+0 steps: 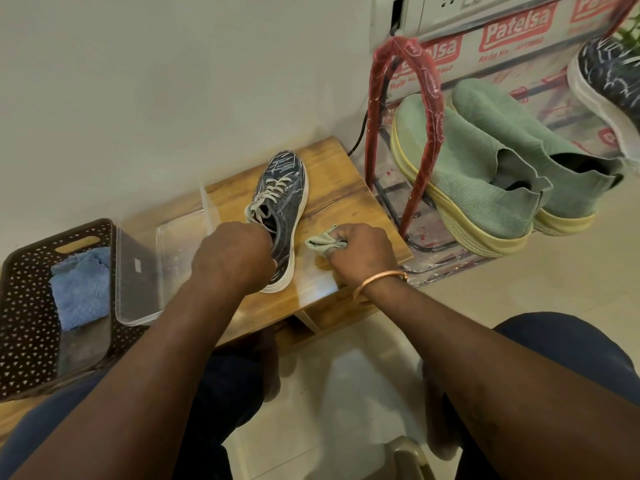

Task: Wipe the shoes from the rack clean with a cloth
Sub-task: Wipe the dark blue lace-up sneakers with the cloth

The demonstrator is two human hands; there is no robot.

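Note:
A dark blue sneaker (282, 199) with white laces and a white sole lies on a low wooden table (346, 202), toe pointing away from me. My left hand (232, 258) grips the sneaker at its heel opening. My right hand (362, 252) sits just right of the shoe on the table top and holds a bunched pale green cloth (320, 243). To the right stands a red-framed shoe rack (429, 119) carrying a pair of green knit shoes (485, 168) with yellow soles, and the matching dark blue sneaker (609, 84) at the frame's right edge.
A dark perforated basket (24, 306) with a blue cloth (81, 289) in it stands at the left. A clear plastic box (138, 271) sits between the basket and the shoe. A wall runs behind the table; my knees and tiled floor are below.

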